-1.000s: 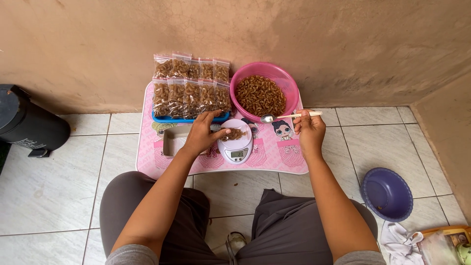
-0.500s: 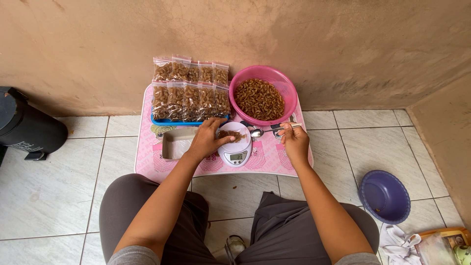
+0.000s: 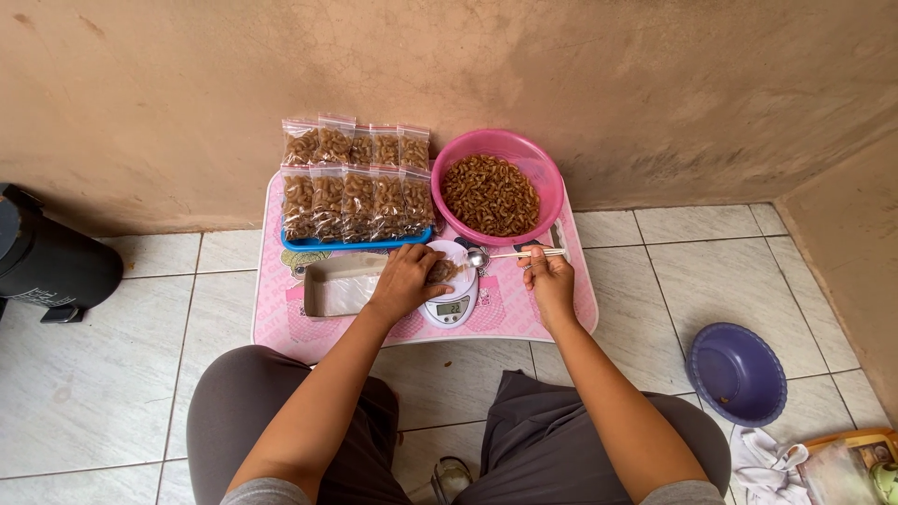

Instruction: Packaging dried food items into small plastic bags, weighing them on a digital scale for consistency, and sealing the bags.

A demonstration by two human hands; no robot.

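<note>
A person sits on the tiled floor (image 3: 122,374) with a low pink surface (image 3: 281,318) pushed against the wall in front of their knees. The left hand (image 3: 407,281) is closed around a small clear bag (image 3: 441,271) holding brown pasta pieces, and keeps it on the white kitchen scale (image 3: 452,301) that stands near the middle of the surface's front edge. The right hand (image 3: 550,279) grips a spoon (image 3: 510,254) by its light handle, fingers curled round it; the metal bowl of the spoon lies just beside the bag's mouth, over the back of the scale. The scale's small display faces the person; its reading is left aside.

At the surface's back right corner stands a pink bowl (image 3: 543,168), filled with loose brown pasta and touching the wall side. Along the back left edge, a blue tray (image 3: 355,245) carries two rows of filled clear bags (image 3: 355,182), packed upright side by side. Just in front of the tray, near the left half of the surface, lies an empty rectangular metal tin (image 3: 337,285), close to the left wrist.

On the floor well apart to the right sits an empty purple bowl (image 3: 737,374), with a white cloth (image 3: 767,463) near it. A black bin (image 3: 47,262) stands on the floor to the left, by the wall.
</note>
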